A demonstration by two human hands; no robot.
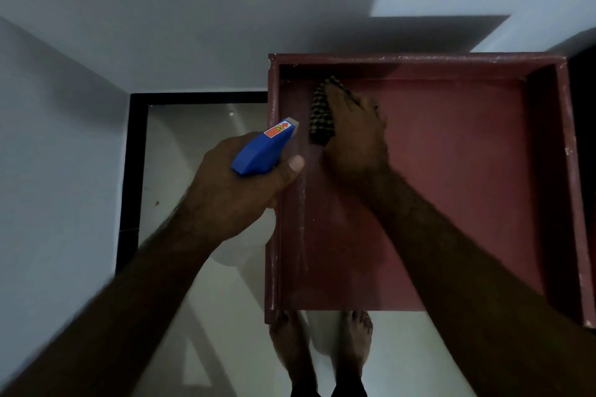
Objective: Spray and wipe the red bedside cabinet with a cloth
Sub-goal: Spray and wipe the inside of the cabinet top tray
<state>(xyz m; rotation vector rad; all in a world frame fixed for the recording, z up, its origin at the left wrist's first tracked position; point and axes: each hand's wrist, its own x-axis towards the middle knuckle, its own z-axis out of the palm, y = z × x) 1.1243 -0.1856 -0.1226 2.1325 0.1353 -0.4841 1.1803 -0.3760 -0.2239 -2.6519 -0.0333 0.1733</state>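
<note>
The red bedside cabinet (pixel 451 190) fills the right half of the view, its top a recessed panel with a raised rim. My right hand (pixel 353 135) presses a dark checked cloth (pixel 321 113) flat onto the top near its far left corner. Just left of the cabinet's left rim, my left hand (pixel 235 190) grips a spray bottle (pixel 263 150) with a blue trigger head. Its nozzle points up and right toward the cloth. The pale bottle body hangs below my hand, mostly hidden.
White walls stand behind and to the left. A black skirting strip (pixel 137 171) borders the pale glossy floor (pixel 200 300) left of the cabinet. My bare feet (pixel 322 351) stand at the cabinet's near edge. A dark object (pixel 585 138) adjoins the cabinet's right side.
</note>
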